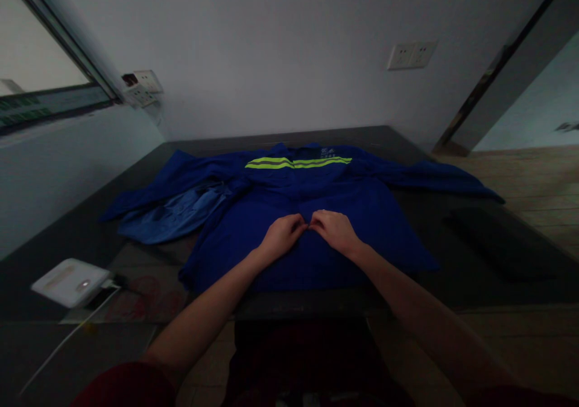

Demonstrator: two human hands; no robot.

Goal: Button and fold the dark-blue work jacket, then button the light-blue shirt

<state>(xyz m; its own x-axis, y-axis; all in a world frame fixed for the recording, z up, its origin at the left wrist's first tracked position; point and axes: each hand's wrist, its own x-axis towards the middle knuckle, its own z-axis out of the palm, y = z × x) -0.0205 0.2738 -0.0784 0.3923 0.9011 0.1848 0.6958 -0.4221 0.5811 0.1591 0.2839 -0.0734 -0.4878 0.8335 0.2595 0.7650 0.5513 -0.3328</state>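
Observation:
A blue work jacket (362,226) with a yellow-green reflective stripe across its chest lies spread on the dark table, collar toward the wall and sleeves out to both sides. My left hand (286,231) and my right hand (333,229) meet at the middle of its front. Their fingertips are pinched on the jacket's front edge, almost touching each other. Whatever small fastening may lie between the fingers is hidden. Beside the left sleeve rests a lighter blue piece of cloth (174,214), partly under the jacket.
A white box-shaped device (72,282) with a white cable sits at the table's left front. On the right lies a dark flat object (500,241). The dark table (289,301) stands against a wall with sockets (412,55); wooden floor shows at the right.

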